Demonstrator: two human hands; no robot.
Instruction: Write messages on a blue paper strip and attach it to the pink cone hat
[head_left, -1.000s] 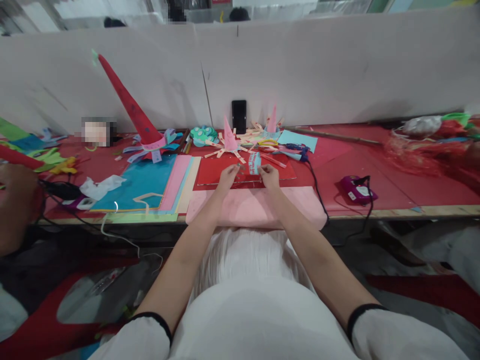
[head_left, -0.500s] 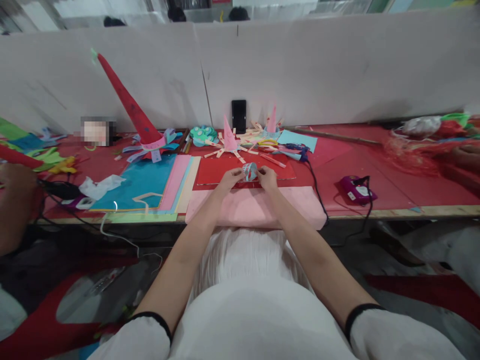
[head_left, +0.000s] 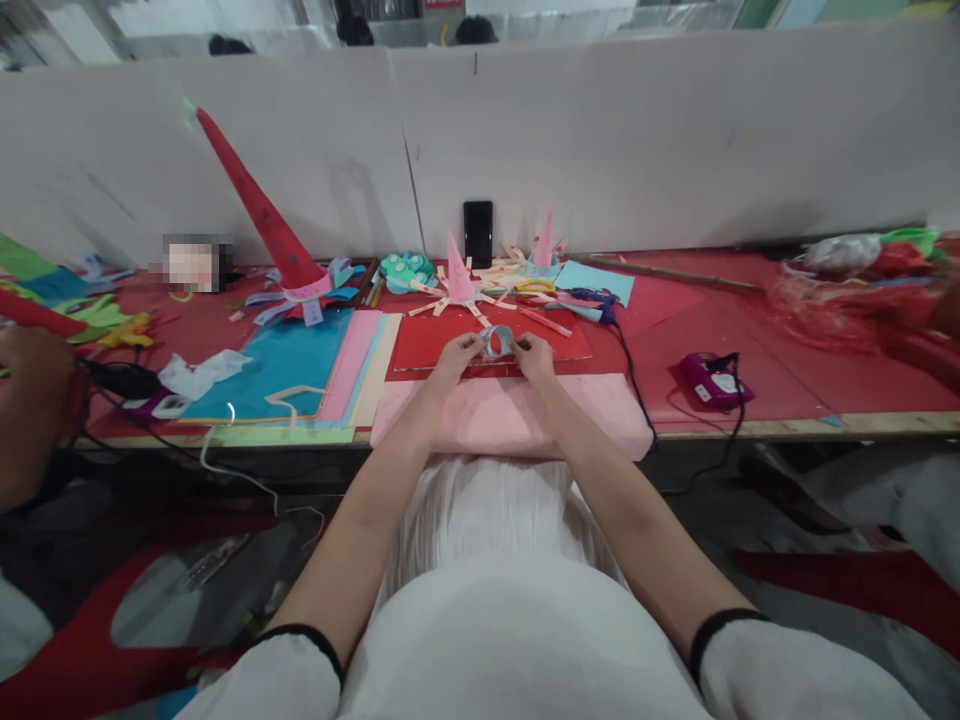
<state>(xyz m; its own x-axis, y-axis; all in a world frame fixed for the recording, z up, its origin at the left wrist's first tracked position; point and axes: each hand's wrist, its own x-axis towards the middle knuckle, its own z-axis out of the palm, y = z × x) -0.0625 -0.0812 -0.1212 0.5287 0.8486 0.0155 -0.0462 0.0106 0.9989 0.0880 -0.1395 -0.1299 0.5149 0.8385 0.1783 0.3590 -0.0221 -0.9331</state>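
A small light-blue ring [head_left: 497, 341] is held above the red foam sheet [head_left: 420, 340], its round opening showing red through it. My left hand [head_left: 459, 358] pinches the ring's left side, and my right hand [head_left: 534, 354] pinches its right side. Just behind the hands stands a pink cone [head_left: 460, 275] with pale strips spread around its base. A folded pink cloth [head_left: 510, 412] lies between my forearms at the table's front edge.
Stacked coloured sheets [head_left: 277, 365] and a tall red cone [head_left: 259, 205] are on the left. A phone [head_left: 478, 233] leans on the partition. At right are a purple device [head_left: 714, 380] with a cord and red netting [head_left: 825, 300]. Another person's arm [head_left: 34, 420] shows at far left.
The ring has turned between my fingers, so its opening now faces me more. Both hands have stayed in nearly the same place.
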